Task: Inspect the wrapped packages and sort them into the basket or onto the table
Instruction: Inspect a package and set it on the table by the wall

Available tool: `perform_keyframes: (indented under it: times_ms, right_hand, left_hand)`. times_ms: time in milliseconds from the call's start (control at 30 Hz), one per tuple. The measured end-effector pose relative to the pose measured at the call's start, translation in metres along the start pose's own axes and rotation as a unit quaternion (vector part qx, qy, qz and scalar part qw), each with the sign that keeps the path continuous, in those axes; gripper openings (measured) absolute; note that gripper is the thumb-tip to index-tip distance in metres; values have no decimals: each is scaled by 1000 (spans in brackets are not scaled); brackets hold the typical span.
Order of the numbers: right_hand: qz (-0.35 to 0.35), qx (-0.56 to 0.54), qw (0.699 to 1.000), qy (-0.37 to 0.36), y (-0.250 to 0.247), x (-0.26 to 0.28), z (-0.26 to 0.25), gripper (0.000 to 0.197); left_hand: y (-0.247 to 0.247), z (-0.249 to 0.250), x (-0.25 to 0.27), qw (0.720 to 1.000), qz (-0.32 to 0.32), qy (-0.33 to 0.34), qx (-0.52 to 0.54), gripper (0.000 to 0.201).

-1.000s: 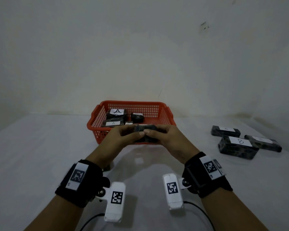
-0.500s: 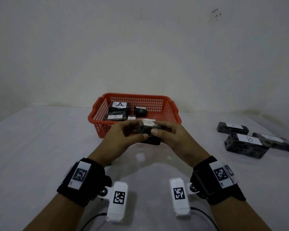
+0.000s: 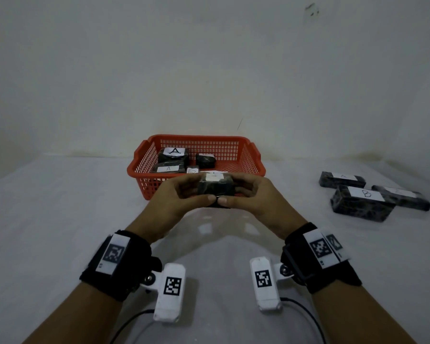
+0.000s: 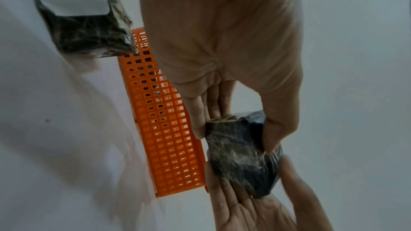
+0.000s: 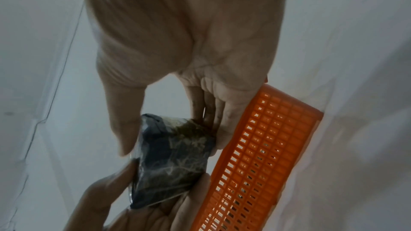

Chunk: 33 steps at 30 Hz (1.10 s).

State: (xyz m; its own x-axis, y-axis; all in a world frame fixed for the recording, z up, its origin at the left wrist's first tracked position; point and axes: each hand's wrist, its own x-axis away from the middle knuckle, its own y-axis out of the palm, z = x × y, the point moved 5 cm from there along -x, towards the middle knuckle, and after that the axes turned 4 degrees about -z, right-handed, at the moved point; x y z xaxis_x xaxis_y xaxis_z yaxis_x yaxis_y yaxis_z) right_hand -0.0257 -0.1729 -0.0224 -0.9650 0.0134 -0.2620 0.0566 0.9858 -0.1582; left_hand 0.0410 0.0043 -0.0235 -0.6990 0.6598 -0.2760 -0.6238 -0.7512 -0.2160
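Observation:
Both hands hold a small dark wrapped package [image 3: 215,188] just in front of the red basket [image 3: 199,138], above the table. Its white label faces up, and the writing on it is too small to read. My left hand [image 3: 196,191] pinches its left end between thumb and fingers, and my right hand [image 3: 236,191] pinches the right end. The left wrist view shows the package [image 4: 242,154] with crinkled clear film, the basket wall [image 4: 169,129] behind it. In the right wrist view the package [image 5: 171,157] sits between both hands.
The basket holds several dark packages, two labelled A [image 3: 175,151] [image 3: 168,168]. Three long packages lie on the table to the right, one labelled B [image 3: 363,202]. Another wrapped package [image 4: 89,32] lies on the table beside the basket. A white wall stands close behind.
The hands have raised the package slightly and turned it, so its white label now shows on top. The rest of the scene is unchanged.

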Motion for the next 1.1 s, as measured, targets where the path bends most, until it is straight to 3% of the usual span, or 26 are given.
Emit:
perform_keyframes:
  times_ms: [233,400,567,633,767,867,1100]
  right_hand:
    - [10,1,1000,-9,-2,0,0,38]
    - [-40,-74,994,69,10,0,7,44]
    - [-6,-105,991,80,5,1,10,28]
    - [13,-83,994,63,1,0,10,26]
    - [29,-66,996,60,2,-2,13,26]
    - [25,-49,997,61,4,-2,15,31]
    - [26,-38,998,41,1,0,13,31]
  left_hand:
    - [-2,1,3,1000,5,-1,20,51]
    - [-1,0,3,1000,8,18,10,64]
    - [10,-4,3,1000,-16,6,0,68]
    - [12,-7,1,1000,-13,-17,21,63]
    - [9,-7,1,999,47,-14,-6,26]
    - [7,-9,0,998,63,-10,-11,25]
    - [10,-8,2,999,29,-16,25,32]
